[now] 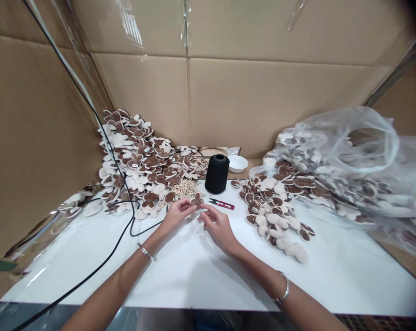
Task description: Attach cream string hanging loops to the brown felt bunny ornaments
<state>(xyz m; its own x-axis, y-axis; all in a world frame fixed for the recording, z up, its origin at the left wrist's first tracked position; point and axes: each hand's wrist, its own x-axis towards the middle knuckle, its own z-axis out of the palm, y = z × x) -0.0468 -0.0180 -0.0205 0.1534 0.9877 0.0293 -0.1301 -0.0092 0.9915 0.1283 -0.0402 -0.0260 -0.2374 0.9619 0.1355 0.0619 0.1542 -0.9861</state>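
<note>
Between the fingers of my left hand (179, 213) is a small brown fabric flower piece (196, 201), held just above the white table. My right hand (217, 225) is close beside it, index finger reaching to the piece's edge and the other fingers curled in. Whether the right fingers pinch a thread or anything else is too small to make out. Behind the hands lie red-handled thread snips (222, 204). A black thread cone (217, 174) stands upright past them, and a heap of beige cord loops (185, 189) lies to its left.
Brown and cream flower pieces form a large pile (139, 161) at left and another pile (273, 207) at right. A clear plastic bag (359, 151) covers more pieces. A white bowl (238, 163) stands at the back. One black cable (107, 257) crosses the left side; cardboard walls (245, 101) enclose the table.
</note>
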